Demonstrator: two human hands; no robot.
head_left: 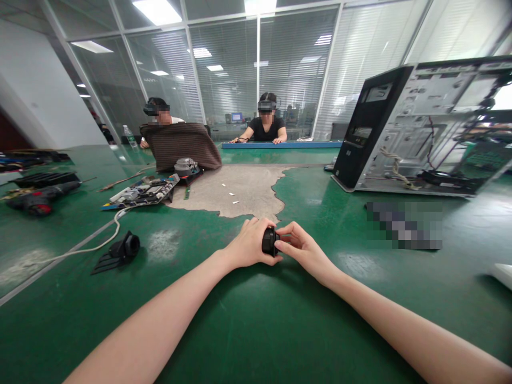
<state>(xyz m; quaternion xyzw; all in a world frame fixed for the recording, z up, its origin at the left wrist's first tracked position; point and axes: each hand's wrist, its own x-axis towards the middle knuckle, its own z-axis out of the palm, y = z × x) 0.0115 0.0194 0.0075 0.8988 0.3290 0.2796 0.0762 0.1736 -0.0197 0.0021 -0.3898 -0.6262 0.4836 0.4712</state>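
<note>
Between my two hands, just above the green tabletop (240, 325), is a small black round part (269, 241) with a ridged body; its exact kind cannot be made out. My left hand (250, 245) wraps round its left side, with the thumb below and fingers over the far side. From the right, my right hand (300, 245) pinches its narrower end between thumb and fingertips. Off to the left lies a black plastic duct piece (125, 248) with a round opening and a slatted flat side.
An open computer case (370, 128) stands at the right; a pixelated flat object (404, 229) lies before it. Leftward are a circuit board (144, 191), a white cable (114, 234) and a power drill (48, 197). Two people sit beyond a brown cloth-covered shape (180, 144) and blue edge (296, 144).
</note>
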